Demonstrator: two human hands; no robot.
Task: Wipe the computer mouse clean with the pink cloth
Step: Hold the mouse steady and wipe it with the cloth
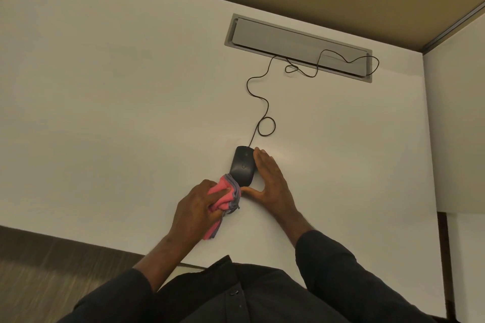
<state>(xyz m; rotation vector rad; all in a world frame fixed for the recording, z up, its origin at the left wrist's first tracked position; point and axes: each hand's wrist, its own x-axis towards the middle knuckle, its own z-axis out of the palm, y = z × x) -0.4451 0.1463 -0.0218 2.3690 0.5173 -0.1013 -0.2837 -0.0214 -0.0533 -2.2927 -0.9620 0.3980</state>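
Spreading across nearly the whole view, the broad white laminate desk (118,113) carries a long grey cable hatch (298,47) set into its far side, from which a thin black cord (266,106) is looped down to the small black plastic computer mouse (242,165), which lies flat near the middle of the desk. The wiping is judged to be in its early or middle part: the crumpled pink cloth with grey edging (227,195) is pressed against the mouse's near left corner only, and the top and far end are left uncovered. The right hand (270,181) is laid beside the mouse, fingers straight and together along its right flank, thumb at its near end. The cloth is gripped in the curled fingers of the left hand (195,204).
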